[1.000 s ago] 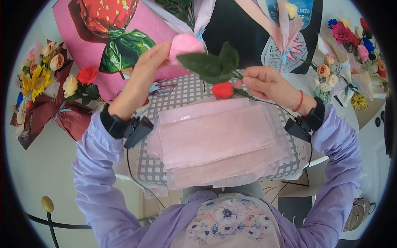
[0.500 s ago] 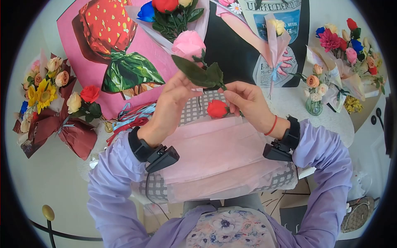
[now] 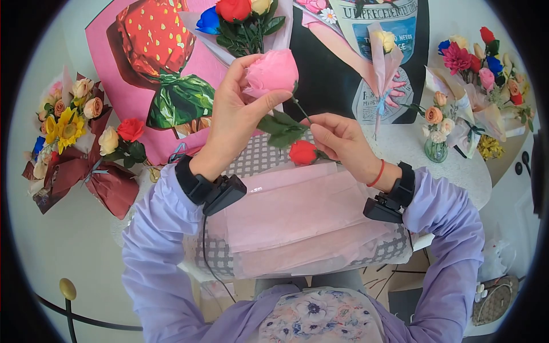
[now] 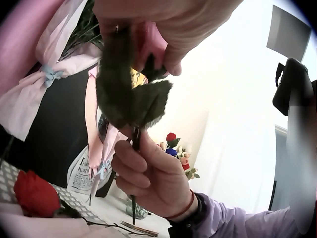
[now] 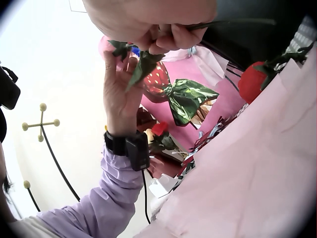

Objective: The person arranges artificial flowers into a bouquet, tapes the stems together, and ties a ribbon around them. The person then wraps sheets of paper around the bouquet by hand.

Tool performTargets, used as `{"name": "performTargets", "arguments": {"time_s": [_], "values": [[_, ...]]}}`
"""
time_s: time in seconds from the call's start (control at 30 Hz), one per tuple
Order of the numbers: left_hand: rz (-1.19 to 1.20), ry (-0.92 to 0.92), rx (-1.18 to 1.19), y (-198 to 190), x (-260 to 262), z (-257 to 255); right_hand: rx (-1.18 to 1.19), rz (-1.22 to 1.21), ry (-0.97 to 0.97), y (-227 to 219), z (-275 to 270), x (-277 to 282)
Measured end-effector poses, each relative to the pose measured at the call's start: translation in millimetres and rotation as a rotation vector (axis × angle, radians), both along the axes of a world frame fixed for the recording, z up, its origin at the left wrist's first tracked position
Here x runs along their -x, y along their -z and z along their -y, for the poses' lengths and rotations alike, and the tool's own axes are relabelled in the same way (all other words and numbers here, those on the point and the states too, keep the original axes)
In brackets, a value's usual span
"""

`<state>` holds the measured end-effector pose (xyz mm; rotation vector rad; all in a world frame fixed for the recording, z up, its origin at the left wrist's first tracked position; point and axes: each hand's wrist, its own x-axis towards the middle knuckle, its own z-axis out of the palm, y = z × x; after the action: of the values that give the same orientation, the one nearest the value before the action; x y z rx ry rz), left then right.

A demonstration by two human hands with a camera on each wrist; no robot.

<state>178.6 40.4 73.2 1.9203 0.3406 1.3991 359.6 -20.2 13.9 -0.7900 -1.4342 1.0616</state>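
Note:
A pink artificial rose (image 3: 273,73) is held upright over the table between both hands. My left hand (image 3: 240,111) cups its bloom, thumb on the near side and fingers behind. Lower down, my right hand (image 3: 343,143) pinches the stem just below the green leaves (image 3: 281,130). In the left wrist view the leaves (image 4: 119,94) partly cover the bloom, and the right hand's fingers (image 4: 132,166) curl round the stem. A red rose (image 3: 302,152) lies beneath the hands at the far edge of the pink wrapping sheets (image 3: 297,200).
A checked cloth (image 3: 217,251) lies under the sheets. Wrapped bouquets stand at the left (image 3: 86,148), at the back (image 3: 246,28) and at the right. A small glass vase (image 3: 436,150) of flowers is on the table's right. Colourful pictures (image 3: 154,57) lean behind.
The left hand has moved from beside the pink bloom, down toward the leaves, then up around the bloom. The leaves now sit lower and the bloom faces up. The right hand keeps its grip on the stem.

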Motion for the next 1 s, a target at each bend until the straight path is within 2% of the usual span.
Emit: {"name": "performTargets", "arguments": {"time_s": [0.17,0.23,0.33,0.43,0.83,0.87,0.93,1.0], "values": [[0.156,0.126,-0.087,1,-4,3,-0.059,-0.016,0.101,0,-1,1],[-0.053,-0.026,-0.012,-2,0,9,-0.086,0.006,0.131,2,-1,5],[-0.086,-0.118,-0.002,-5,1,3,-0.095,-0.008,0.133,3,0,7],[-0.079,-0.030,0.128,-7,5,3,-0.079,-0.062,0.085,4,0,4],[-0.090,0.060,0.101,-3,4,-7,0.003,-0.078,0.003,10,-5,-1],[-0.090,0.059,0.112,-2,3,-8,0.033,-0.060,0.011,11,-7,-3],[-0.119,0.005,-0.047,-4,3,-3,0.006,-0.056,0.041,9,-9,-5],[-0.187,-0.039,-0.042,2,8,0,-0.016,-0.055,0.067,9,-13,-12]]}}
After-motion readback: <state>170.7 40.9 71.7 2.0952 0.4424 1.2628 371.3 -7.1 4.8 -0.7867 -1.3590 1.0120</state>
